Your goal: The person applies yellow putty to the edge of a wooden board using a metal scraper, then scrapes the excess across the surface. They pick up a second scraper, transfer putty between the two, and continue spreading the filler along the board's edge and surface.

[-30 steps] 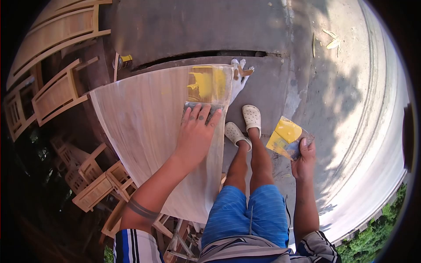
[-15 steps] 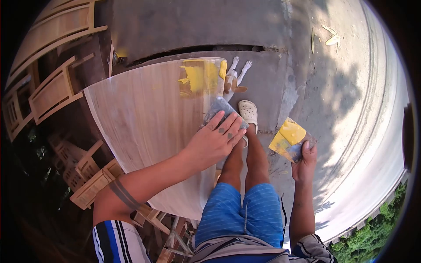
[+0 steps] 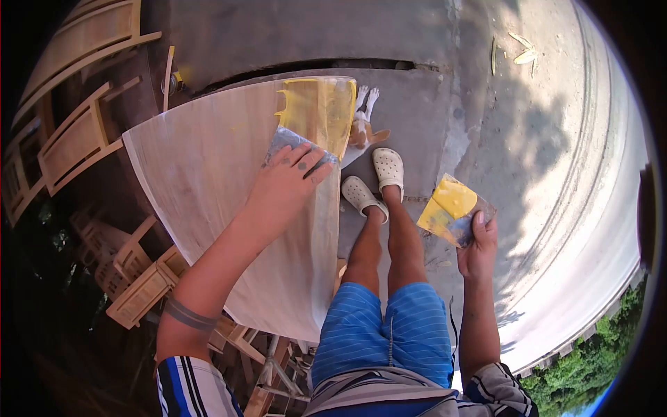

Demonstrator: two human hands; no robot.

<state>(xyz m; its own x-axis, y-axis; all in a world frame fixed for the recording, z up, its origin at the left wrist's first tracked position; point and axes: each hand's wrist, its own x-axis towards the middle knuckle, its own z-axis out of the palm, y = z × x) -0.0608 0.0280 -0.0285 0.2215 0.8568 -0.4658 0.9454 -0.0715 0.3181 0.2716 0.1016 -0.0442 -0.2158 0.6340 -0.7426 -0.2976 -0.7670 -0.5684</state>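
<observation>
My left hand (image 3: 295, 177) grips a thin grey-blue spreader (image 3: 283, 141) and presses it on the pale wooden tabletop (image 3: 208, 181). Just beyond the blade, yellow filler (image 3: 316, 104) lies spread thinly over the board's far right corner. Off to the right, over the ground, my right hand (image 3: 478, 247) pinches a flat square plate (image 3: 467, 226) by its edge. A thick lump of yellow putty (image 3: 455, 199) sits on that plate. Part of the spreader is covered by my left fingers.
A brown and white dog (image 3: 360, 132) lies on the concrete beside the board, near my cream clogs (image 3: 388, 170). Wooden chair frames (image 3: 76, 146) stand on the left, with more wooden furniture (image 3: 142, 285) below. A sunlit road (image 3: 570, 208) runs along the right.
My left hand has moved the spreader left, from the board's right edge onto its surface. The yellow patch at the corner is smeared thinner and wider. My right hand still holds the plate.
</observation>
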